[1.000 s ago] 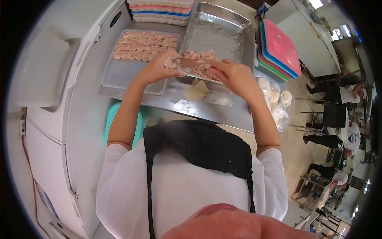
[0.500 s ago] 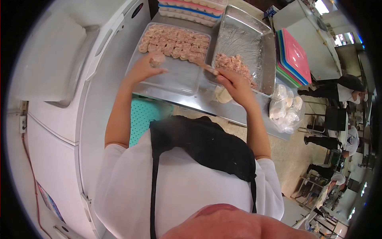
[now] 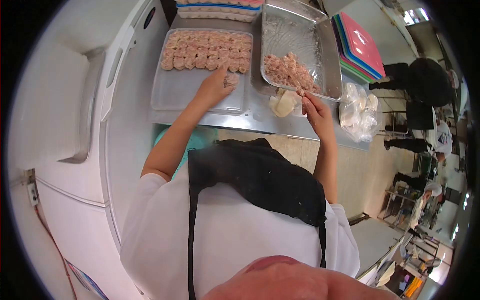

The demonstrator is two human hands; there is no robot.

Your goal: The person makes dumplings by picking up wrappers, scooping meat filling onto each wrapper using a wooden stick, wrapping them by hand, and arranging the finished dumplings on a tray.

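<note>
My left hand [image 3: 212,91] is over the near part of a clear plastic tray [image 3: 180,95], closed around a meat-filled dumpling [image 3: 231,80] just below the packed rows. Those rows of open-topped dumplings [image 3: 205,50] fill the far part of the tray. In my right hand [image 3: 316,112] is a thin spatula [image 3: 298,82], its far end over the ground meat filling [image 3: 282,70]. The filling is heaped in the near end of a deep metal pan [image 3: 327,55]. A stack of pale wrappers [image 3: 284,104] lies between my hands, at the pan's near edge.
Egg-carton-like lidded trays [image 3: 220,14] are stacked behind. Coloured lids or boards [image 3: 357,40] stand right of the pan, with a plastic bag of pale items [image 3: 357,112] nearer. A white fridge [image 3: 120,100] borders the left. People [image 3: 442,137] are in the far right background.
My left hand has moved right with the dumpling, toward the end of the rows. My right hand has drawn the spatula from the tray's edge over to the filling in the pan.
</note>
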